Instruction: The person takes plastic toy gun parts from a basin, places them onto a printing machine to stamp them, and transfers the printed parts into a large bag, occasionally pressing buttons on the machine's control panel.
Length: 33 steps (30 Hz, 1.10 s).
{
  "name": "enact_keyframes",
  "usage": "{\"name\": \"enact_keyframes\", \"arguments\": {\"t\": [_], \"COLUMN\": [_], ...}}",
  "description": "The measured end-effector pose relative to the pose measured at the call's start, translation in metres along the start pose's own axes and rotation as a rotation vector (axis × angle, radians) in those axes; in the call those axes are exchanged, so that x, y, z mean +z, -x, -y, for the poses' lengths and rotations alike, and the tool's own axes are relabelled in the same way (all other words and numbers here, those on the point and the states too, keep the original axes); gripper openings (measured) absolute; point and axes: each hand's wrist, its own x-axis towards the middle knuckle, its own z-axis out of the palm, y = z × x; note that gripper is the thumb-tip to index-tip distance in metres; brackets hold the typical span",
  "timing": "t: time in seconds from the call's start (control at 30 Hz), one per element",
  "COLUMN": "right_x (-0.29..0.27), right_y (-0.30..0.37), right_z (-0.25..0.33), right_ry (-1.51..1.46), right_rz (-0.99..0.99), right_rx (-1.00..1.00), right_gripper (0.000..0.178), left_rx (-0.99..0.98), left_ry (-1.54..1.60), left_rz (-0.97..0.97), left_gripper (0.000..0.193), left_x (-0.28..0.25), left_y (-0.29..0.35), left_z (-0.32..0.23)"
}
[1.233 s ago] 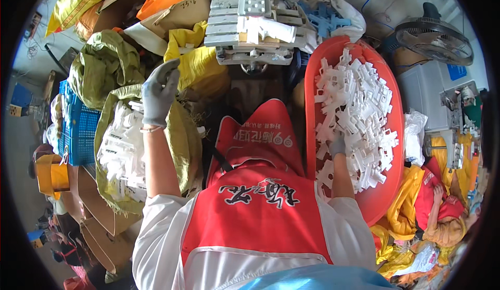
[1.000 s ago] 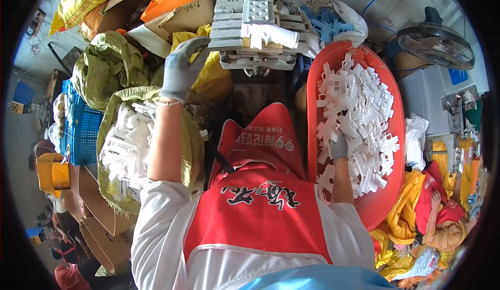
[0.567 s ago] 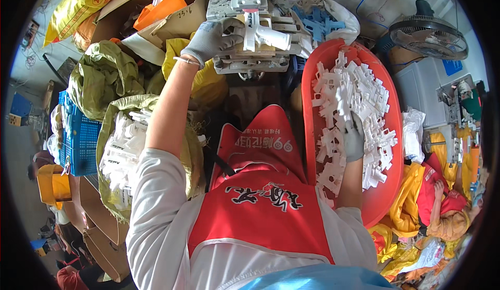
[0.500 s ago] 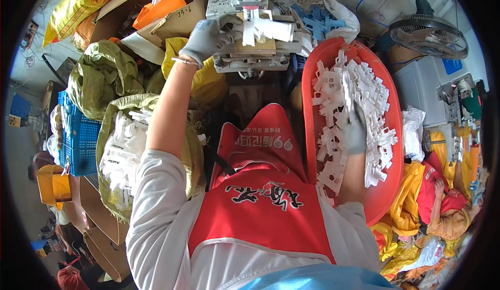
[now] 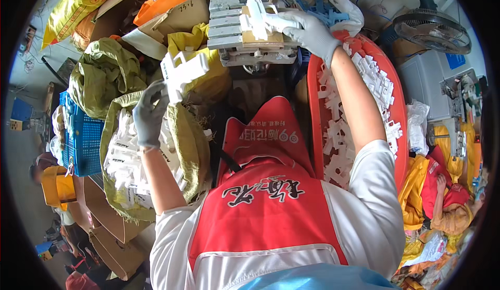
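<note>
My left hand point(image 5: 151, 114), in a grey glove, is closed with its fingertips at the edge of a white plastic toy gun piece point(image 5: 183, 74). That piece has a dark mark and is tilted above an olive woven sack point(image 5: 194, 154) full of similar marked pieces. Farther forward, my right hand point(image 5: 315, 37), also gloved, grips the end of another white toy gun piece point(image 5: 258, 20). This second piece lies at the tan block point(image 5: 265, 41) on the front of a grey metal machine point(image 5: 224, 27). The glove covers part of it.
A long red tub point(image 5: 314, 118) of white pieces stands at my right. Behind it are a white bag of blue pieces point(image 5: 325, 14) and a black fan point(image 5: 432, 29). A cardboard box point(image 5: 179, 19), yellow bags and a blue crate point(image 5: 83, 134) stand left. A person in red sits far right.
My left hand has moved from the machine back over the sack with a marked piece. My right hand has gone from the tub to the machine with another. The machine's upper part has drawn back.
</note>
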Motion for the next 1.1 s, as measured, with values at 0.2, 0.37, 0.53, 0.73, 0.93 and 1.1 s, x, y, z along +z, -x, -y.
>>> {"name": "enact_keyframes", "arguments": {"t": [0.2,0.37,0.53,0.73,0.93,1.1], "right_x": [-0.005,-0.005,-0.046,-0.027,0.068,0.071], "right_y": [-0.004,-0.001,0.100,0.368,0.399,0.456], "right_z": [0.054,0.045,-0.022,-0.140,-0.129,-0.168], "right_ry": [0.063,0.335,-0.613,0.486,0.738,0.874], "right_rz": [0.202,0.175,-0.128,0.037,0.165,0.151], "right_rx": [0.305,0.037,0.162,1.126,1.090,1.091], "right_gripper": [0.035,0.050,0.044,0.034,0.042,0.053], "left_rx": [-0.104,-0.022,0.014,-0.120,0.029,-0.142], "left_ry": [0.240,0.213,0.121,0.099,-0.598,-0.409], "left_rz": [0.018,0.068,0.025,0.003,-0.001,-0.109], "left_gripper": [0.030,0.030,0.030,0.032,0.030,0.024], "left_x": [-0.007,0.010,0.003,-0.027,-0.060,-0.081], "left_y": [0.025,0.018,0.030,0.061,0.070,0.082], "left_z": [0.020,0.023,0.026,0.046,0.062,0.032]}}
